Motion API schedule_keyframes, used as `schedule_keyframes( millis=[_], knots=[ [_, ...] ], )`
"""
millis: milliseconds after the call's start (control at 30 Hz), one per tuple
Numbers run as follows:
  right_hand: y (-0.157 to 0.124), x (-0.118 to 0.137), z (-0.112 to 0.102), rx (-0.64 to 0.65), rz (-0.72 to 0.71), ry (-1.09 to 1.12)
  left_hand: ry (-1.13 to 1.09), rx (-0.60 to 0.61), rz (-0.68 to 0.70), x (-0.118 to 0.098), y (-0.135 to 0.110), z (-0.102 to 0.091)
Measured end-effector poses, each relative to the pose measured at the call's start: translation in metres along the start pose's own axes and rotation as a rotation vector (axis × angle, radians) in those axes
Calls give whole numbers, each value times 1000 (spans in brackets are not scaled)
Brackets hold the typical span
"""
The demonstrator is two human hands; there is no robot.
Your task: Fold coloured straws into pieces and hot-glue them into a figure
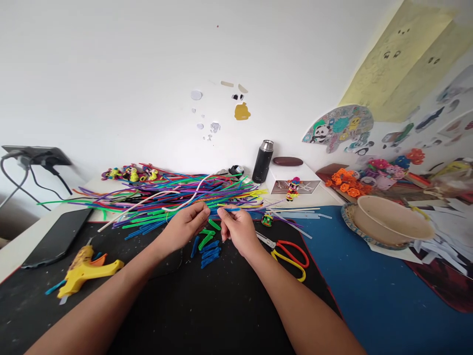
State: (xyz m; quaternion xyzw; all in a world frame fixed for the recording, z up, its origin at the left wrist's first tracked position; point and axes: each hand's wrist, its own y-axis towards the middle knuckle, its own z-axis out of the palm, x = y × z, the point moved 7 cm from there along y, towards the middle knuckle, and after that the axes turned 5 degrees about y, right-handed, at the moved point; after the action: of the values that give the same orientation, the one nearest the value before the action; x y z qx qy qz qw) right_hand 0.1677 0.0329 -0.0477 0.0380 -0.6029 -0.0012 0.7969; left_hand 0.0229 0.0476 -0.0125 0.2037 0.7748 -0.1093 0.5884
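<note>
Both of my hands are raised over the black mat [207,310], fingertips close together but apart. My left hand [186,226] is closed in a pinch; whatever lies between its fingers is too small to make out. Thumb and forefinger of my right hand [241,230] pinch a short blue pipe cleaner [232,210]. Just below the hands lie several short, folded green pipe cleaner pieces [206,240] and several blue pipe cleaner pieces [210,254]. Behind the hands spreads a big heap of long pipe cleaners [148,201] in many colours.
A yellow glue gun [86,271] and a black tablet-like slab [59,239] lie left. Scissors [291,254] with red and yellow handles rest beside my right forearm. Further back stand a black flask [263,161] and a white box [295,172]; a beige bowl [391,222] sits right.
</note>
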Motion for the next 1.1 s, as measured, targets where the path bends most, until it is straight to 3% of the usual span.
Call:
schedule_keyframes(
  millis=[233,400,533,867,1100],
  knots=[
    [-2,4,1,-7,-51,-27,-166,26,-50,4,4,-4],
    [-3,4,2,-33,-9,118,-520,44,-79,6,5,2],
    [-5,5,4,-18,-10,142,-664,36,-121,9,5,8],
    [-13,-1,16,60,25,-9,-541,-138,-115,14,6,2],
    [-8,1,9,21,26,25,-471,-241,-101,18,8,-11]
  ],
)
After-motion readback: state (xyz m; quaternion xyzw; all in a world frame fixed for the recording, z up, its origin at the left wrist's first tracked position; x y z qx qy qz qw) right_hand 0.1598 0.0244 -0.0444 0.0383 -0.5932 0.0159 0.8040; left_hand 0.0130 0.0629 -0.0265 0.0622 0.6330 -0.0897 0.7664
